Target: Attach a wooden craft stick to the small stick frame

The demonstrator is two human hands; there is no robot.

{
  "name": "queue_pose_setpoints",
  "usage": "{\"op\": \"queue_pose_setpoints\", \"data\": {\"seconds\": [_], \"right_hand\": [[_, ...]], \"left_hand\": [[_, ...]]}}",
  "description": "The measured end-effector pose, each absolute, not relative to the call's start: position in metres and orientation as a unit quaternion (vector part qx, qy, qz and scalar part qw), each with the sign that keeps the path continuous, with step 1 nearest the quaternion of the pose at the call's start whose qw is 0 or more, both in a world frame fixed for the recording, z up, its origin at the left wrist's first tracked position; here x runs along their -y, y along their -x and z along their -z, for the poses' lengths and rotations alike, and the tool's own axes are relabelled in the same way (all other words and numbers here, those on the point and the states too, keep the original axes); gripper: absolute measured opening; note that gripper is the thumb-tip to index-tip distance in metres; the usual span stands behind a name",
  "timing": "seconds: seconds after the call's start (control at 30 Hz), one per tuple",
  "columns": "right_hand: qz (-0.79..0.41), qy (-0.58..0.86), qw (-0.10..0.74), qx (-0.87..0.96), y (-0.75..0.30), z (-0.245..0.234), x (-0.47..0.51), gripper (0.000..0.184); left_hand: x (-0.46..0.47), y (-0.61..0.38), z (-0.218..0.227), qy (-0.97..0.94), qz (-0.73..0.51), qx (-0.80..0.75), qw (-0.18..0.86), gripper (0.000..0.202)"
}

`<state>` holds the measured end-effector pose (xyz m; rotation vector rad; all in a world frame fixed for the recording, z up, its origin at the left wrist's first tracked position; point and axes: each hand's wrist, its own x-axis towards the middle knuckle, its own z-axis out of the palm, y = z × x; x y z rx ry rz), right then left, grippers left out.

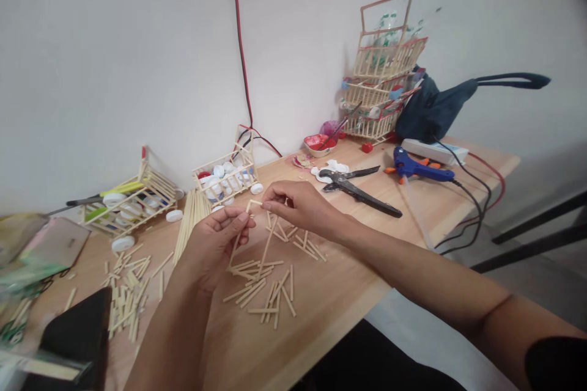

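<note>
My left hand [227, 235] pinches one side of a small frame of thin wooden sticks [266, 247] above the table. The fingertips of my right hand [293, 204] are closed at the frame's upper corner, where a short stick meets the longer side. The frame slants down toward the table, its lower part over a scatter of short cut sticks [277, 293]. More short sticks [128, 293] lie left of my left forearm. Behind my left hand lies a bundle of long sticks [191, 217].
Two stick baskets with white wheels [132, 204] [224, 180] stand near the wall, holding bottle caps. Black cutters [358, 186], a red paint bowl [320, 145] and a blue glue gun [419, 166] lie to the right. Stacked stick carts [380, 82] and a dark bag [435, 104] stand behind.
</note>
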<state>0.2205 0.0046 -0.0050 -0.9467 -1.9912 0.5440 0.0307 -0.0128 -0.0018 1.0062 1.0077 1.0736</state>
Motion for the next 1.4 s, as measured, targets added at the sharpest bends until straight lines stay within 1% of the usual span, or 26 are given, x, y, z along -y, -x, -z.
{"op": "queue_pose_setpoints", "data": {"seconds": [0.53,0.83,1.4], "right_hand": [[-0.204,0.372,0.419,0.803,-0.2204,0.0039,-0.0039,0.011],[-0.176,0.366,0.411,0.816,-0.2204,0.0021,-0.0023,0.012],[-0.167,0.370,0.403,0.820,-0.2200,0.0010,-0.0011,0.013]], "left_hand": [[0.0138,-0.0321,-0.0009,-0.435,-0.466,-0.444,0.629,0.030],[0.0136,-0.0322,-0.0011,-0.431,-0.468,-0.447,0.628,0.029],[0.0136,-0.0323,0.0001,-0.432,-0.471,-0.444,0.628,0.027]]}}
